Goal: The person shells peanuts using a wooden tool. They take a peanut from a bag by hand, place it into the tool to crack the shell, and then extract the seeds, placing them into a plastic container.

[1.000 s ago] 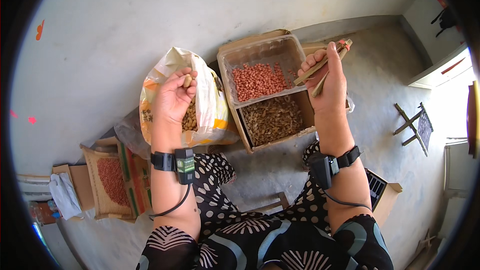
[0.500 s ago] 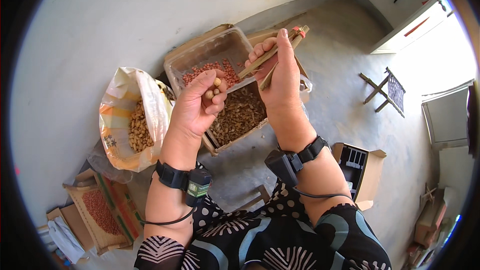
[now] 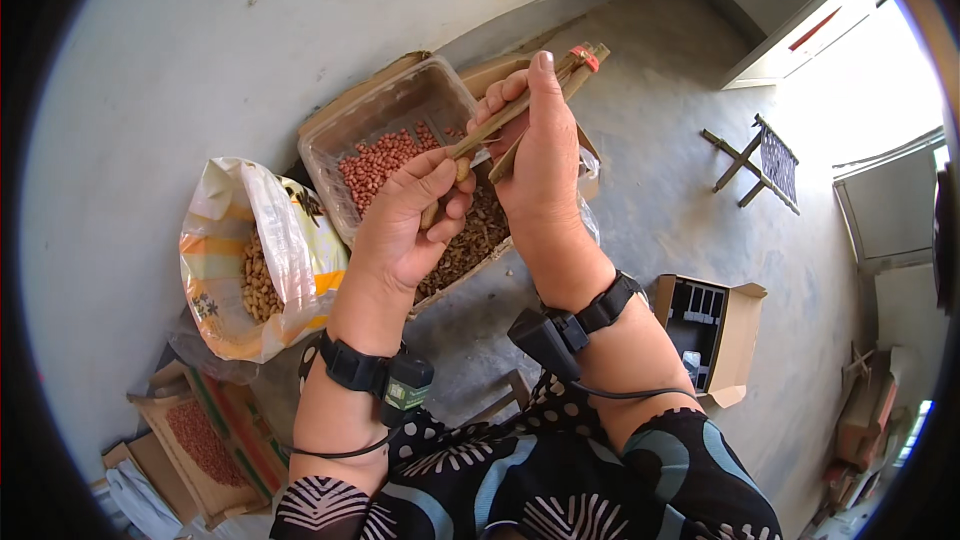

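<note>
Head view: your left hand (image 3: pixel 412 228) pinches a peanut (image 3: pixel 462 170), likely light, brittle; hold mid-shell; right hand (image 3: pixel 541 165) clasps wooden tongs (image 3: pixel 484 134).

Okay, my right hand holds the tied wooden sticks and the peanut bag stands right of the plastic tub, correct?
Not quite: the head view shows the peanut bag left of the plastic tub. Your right hand does hold the tied wooden sticks.

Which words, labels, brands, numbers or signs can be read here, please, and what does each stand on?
None can be copied out from this view.
Wrist device, left arm: small pale print on a green label, too small to read.
Bag: dark printed marks, too blurred to tell whether they are words.
</note>
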The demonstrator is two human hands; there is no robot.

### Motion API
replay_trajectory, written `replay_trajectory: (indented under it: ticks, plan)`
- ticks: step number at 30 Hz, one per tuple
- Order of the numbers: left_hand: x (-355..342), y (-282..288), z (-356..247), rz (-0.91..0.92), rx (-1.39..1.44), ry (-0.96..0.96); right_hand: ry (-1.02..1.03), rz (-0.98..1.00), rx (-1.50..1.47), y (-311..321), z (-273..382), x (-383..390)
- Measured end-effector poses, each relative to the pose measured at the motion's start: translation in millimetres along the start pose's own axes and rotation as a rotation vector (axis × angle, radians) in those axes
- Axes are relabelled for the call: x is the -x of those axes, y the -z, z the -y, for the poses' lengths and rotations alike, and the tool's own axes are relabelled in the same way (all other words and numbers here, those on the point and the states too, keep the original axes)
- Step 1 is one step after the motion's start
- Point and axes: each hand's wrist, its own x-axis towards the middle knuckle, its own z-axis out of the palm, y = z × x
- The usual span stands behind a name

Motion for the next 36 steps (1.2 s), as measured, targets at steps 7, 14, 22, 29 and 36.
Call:
replay_trajectory:
  ticks: [7,14,22,29,36]
  plan:
    - [-2.5,0.7,-1.2,0.086,-0.003,0.077,0.048,-0.032,0.015,7.1,1.6,-6.4]
    - [-8.0,-2.3,-0.2,0.107,0.014,0.117,0.056,-0.017,-0.031,7.3,-0.5,-13.3]
    - [-18.3,-3.6,7.1,0.108,0.071,0.12,0.04,-0.017,-0.026,6.2,2.8,-17.7]
    - [-22.0,-8.8,12.2,0.069,0.022,0.07,0.065,-0.044,-0.023,6.5,4.1,-20.9]
    - [-21.8,-10.2,8.8,0.052,0.026,0.065,0.001,-0.092,-0.084,6.1,2.9,-24.9]
